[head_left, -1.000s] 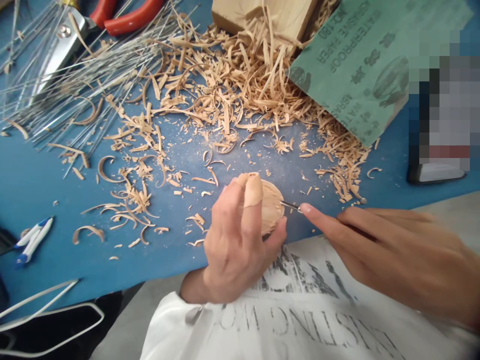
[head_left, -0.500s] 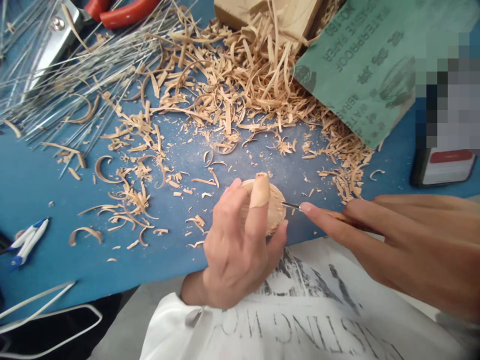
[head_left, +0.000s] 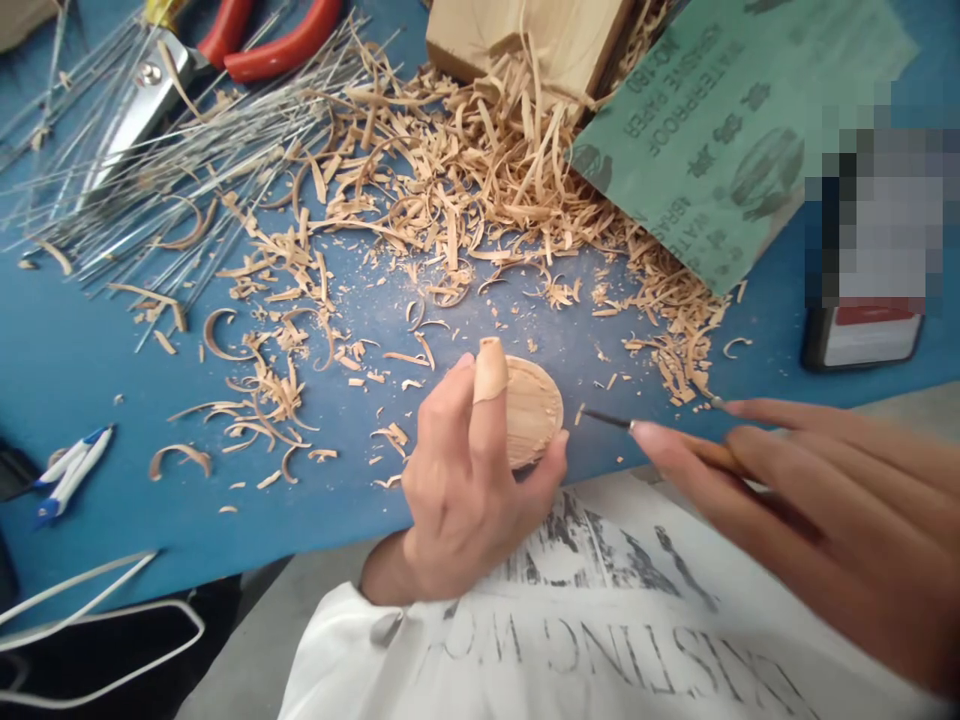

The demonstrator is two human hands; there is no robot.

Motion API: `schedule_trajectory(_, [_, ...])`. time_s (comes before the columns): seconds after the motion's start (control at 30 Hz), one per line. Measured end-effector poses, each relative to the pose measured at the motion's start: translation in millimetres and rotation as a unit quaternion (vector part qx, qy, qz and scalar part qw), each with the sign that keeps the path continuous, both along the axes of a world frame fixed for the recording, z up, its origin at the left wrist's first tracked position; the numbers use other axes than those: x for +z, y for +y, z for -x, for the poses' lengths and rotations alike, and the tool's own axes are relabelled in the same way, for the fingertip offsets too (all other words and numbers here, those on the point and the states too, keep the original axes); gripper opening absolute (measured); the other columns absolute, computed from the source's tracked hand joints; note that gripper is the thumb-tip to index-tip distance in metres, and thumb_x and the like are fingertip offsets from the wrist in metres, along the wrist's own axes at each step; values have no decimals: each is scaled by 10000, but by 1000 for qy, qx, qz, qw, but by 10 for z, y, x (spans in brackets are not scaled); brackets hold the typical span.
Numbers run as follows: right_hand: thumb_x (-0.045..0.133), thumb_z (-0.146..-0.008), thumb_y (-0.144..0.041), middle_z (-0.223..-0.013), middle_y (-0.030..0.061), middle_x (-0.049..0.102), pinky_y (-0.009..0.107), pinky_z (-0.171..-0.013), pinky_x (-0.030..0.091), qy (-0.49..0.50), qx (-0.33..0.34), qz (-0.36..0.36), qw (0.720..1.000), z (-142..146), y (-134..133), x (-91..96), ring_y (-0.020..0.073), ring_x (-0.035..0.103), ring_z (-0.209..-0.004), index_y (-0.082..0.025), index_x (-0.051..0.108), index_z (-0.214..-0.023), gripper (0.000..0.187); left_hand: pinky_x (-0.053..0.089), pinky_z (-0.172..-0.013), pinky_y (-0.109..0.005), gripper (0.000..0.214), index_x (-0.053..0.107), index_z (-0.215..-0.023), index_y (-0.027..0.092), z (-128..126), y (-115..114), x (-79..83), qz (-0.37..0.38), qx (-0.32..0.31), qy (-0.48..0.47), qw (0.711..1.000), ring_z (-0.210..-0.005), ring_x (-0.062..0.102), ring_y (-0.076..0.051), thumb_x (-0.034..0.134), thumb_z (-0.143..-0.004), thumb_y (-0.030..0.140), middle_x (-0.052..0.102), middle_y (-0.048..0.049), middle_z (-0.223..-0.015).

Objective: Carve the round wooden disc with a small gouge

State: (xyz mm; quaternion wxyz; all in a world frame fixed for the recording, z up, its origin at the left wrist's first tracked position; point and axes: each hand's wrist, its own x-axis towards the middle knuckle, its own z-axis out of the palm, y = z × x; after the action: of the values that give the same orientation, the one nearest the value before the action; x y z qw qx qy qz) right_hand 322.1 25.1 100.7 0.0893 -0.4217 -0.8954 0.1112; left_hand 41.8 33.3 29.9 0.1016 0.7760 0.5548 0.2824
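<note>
My left hand is closed around a round wooden piece at the near edge of the blue table. A tan bandage wraps one fingertip lying over the wood. My right hand pinches a thin carving tool with a wooden handle; its metal tip points at the wood from the right and stands a short gap away from it.
Wood shavings cover the table's middle and back. A wood block and green sandpaper sheet lie at the back right. Thin metal wires, red-handled shears at the back left. A blue-white pen at left, a phone at right.
The tool tip was touching the wooden piece's right edge; my right hand has drawn it back to the right, leaving a gap. My left hand turned the piece slightly.
</note>
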Motion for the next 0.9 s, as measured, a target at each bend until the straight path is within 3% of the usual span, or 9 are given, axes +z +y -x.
schedule_trajectory(0.07, [618, -1034, 23, -1086, 44, 816, 383, -1028, 658, -21, 69, -18, 997, 15, 22, -84, 239, 810, -1115, -158, 671, -1645, 639, 679, -1155, -429, 1099, 312, -1851, 80, 6, -4, 0, -2, -4, 1, 1000, -1453, 724, -329, 935, -988, 354, 729, -249, -1571])
schedule_trajectory(0.23, [676, -1089, -54, -1117, 23, 852, 330, -959, 661, 12, 9, -18, 1000, 80, 174, -303, 190, 845, -1054, -183, 705, -1524, 455, 667, -1195, -442, 1110, 288, -1866, 88, 8, 4, 5, -6, -8, -9, 1000, -1483, 727, -326, 931, -999, 345, 766, -225, -1522])
schedule_trajectory(0.5, [763, -1005, -20, -1087, 20, 831, 338, -1132, 651, -17, 51, -13, 998, 28, 91, -288, 208, 829, -1188, -169, 711, -1576, 593, 671, -1182, -428, 1148, 266, -1882, 99, 3, 4, 8, -6, -2, -6, 1000, -1470, 736, -320, 944, -989, 346, 756, -224, -1520])
schedule_trajectory(0.63, [723, -1034, -45, -1081, 39, 796, 371, -1165, 635, -42, 69, -28, 996, 43, 52, -286, 209, 799, -1137, -118, 628, -1670, 647, 683, -1174, -446, 1132, 258, -1885, 117, 6, 0, -5, -11, -4, -9, 1000, -1462, 751, -327, 930, -1001, 340, 770, -211, -1529])
schedule_trajectory(0.77, [693, -1059, -80, -1037, 44, 770, 375, -1007, 628, -73, 63, -64, 993, 153, -14, -210, 221, 753, -1018, -96, 667, -1633, 575, 688, -1161, -454, 1101, 264, -1884, 138, -2, 11, -2, -9, -3, -7, 1000, -1443, 765, -329, 908, -1018, 354, 779, -206, -1545])
schedule_trajectory(0.9, [694, -1035, -71, -919, 43, 714, 396, -794, 547, -71, 41, -81, 993, 294, -51, -140, 217, 628, -814, 5, 692, -1566, 536, 674, -1168, -453, 1085, 292, -1863, 100, -24, 31, 16, -10, -3, 1, 1000, -1439, 761, -337, 909, -1004, 340, 772, -242, -1545])
